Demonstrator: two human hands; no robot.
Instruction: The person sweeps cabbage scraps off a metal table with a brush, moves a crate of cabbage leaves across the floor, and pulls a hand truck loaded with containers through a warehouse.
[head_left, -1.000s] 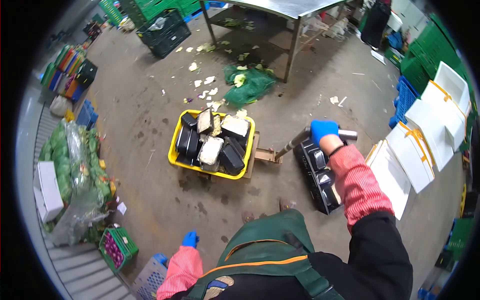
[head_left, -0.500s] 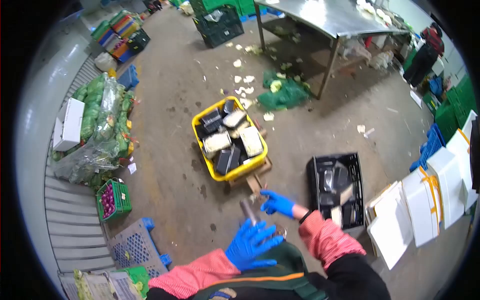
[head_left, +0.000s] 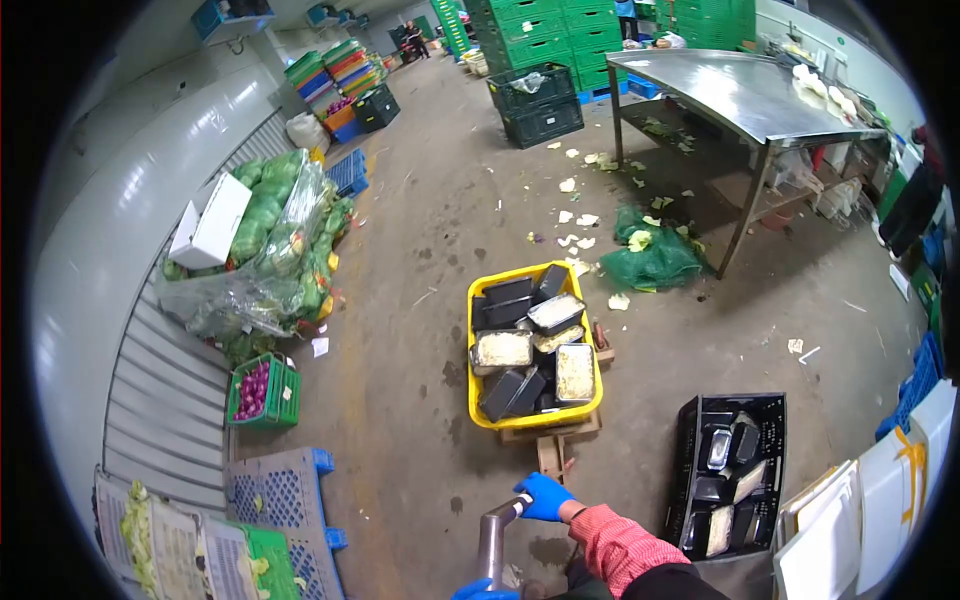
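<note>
My right hand (head_left: 545, 497), in a blue glove, is wrapped round the right end of a bent metal handle (head_left: 492, 540) at the bottom centre. My left hand (head_left: 484, 590), also blue-gloved, shows only in part at the bottom edge, beside the handle's lower end; its fingers are cut off by the frame. Beyond the handle, a yellow crate (head_left: 478, 390) full of black trays (head_left: 512, 392), some with pale contents, rests on a wooden base (head_left: 550, 455). At the right, a black crate (head_left: 690, 480) holds several similar trays.
A steel table (head_left: 700, 85) stands at the upper right, with green netting (head_left: 650, 262) and leaf scraps on the floor near it. White boxes (head_left: 870, 500) lean at the right. Bagged cabbages (head_left: 270, 235), an onion crate (head_left: 290, 395) and a pallet (head_left: 285, 500) line the left. A person (head_left: 912, 200) stands far right.
My right hand, apart from the handle before, now grips it. My left hand has moved down to the bottom edge. The view has tilted up and swung left.
</note>
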